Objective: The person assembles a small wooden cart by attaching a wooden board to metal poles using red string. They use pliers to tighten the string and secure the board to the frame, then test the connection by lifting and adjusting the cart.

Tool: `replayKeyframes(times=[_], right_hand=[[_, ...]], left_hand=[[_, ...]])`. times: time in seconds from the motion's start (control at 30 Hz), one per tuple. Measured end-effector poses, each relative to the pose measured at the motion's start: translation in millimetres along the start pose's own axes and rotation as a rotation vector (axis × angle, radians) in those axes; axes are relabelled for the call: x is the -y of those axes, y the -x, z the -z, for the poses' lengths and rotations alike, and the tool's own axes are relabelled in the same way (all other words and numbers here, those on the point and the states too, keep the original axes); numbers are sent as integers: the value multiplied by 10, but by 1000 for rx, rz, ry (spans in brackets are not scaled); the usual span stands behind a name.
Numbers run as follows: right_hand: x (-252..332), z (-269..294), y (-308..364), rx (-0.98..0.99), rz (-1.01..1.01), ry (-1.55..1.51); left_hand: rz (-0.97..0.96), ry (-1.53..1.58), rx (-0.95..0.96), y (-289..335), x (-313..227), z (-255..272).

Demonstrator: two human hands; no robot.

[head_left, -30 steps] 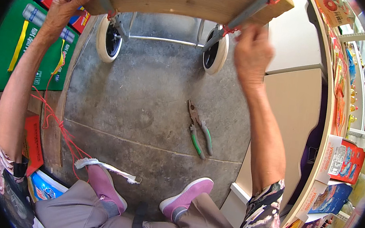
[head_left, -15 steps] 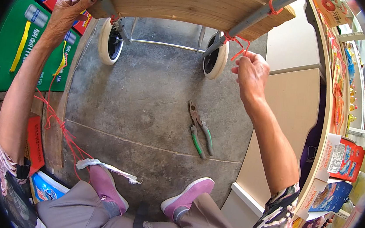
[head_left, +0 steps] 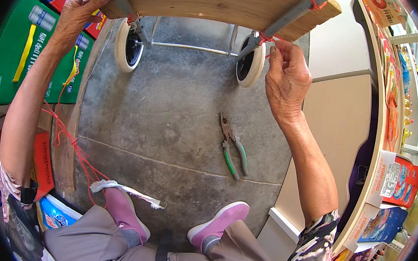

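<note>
My left hand (head_left: 80,17) grips the left end of a wooden board (head_left: 196,1), its thumb against the edge. The board is tied with red string to two grey metal tubes of a wheeled frame (head_left: 191,48). My right hand (head_left: 288,80) is closed beside the right tube (head_left: 249,49), pinching red string (head_left: 278,38) that runs from a knot (head_left: 264,38) on that tube. Its fingers partly hide the string. Similar red ties hold the board higher on both tubes. On the floor lie pliers (head_left: 232,145) with green and grey handles, their jaws slightly apart.
Two white-rimmed wheels (head_left: 120,46) stand under the board. A tangle of red string (head_left: 74,140) trails by my left foot, with a white strip (head_left: 135,194) over the shoe. Green cartons (head_left: 13,51) line the left; beige panels (head_left: 337,107) and stocked shelves line the right.
My right hand has moved up and closer to the knot, turning so that the thumb shows. The loose string ends hanging from the knot are now mostly hidden. My left hand keeps its hold.
</note>
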State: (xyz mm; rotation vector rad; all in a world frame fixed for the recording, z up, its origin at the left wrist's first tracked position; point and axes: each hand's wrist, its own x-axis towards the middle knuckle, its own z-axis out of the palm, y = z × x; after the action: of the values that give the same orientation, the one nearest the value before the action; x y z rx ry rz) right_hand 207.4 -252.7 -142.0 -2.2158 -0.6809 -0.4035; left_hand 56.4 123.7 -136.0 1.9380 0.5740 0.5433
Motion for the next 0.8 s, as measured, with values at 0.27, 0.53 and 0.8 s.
replayKeyframes(times=[0.27, 0.53, 0.8], right_hand=[[-122, -15, -137, 32, -831, -364], [-247, 47, -127, 167, -696, -776], [-202, 186, -113, 235, -596, -456]], left_hand=[[35, -90, 34, -30, 5, 29], [65, -24, 21, -38, 56, 42], [67, 49, 35, -21, 24, 46]])
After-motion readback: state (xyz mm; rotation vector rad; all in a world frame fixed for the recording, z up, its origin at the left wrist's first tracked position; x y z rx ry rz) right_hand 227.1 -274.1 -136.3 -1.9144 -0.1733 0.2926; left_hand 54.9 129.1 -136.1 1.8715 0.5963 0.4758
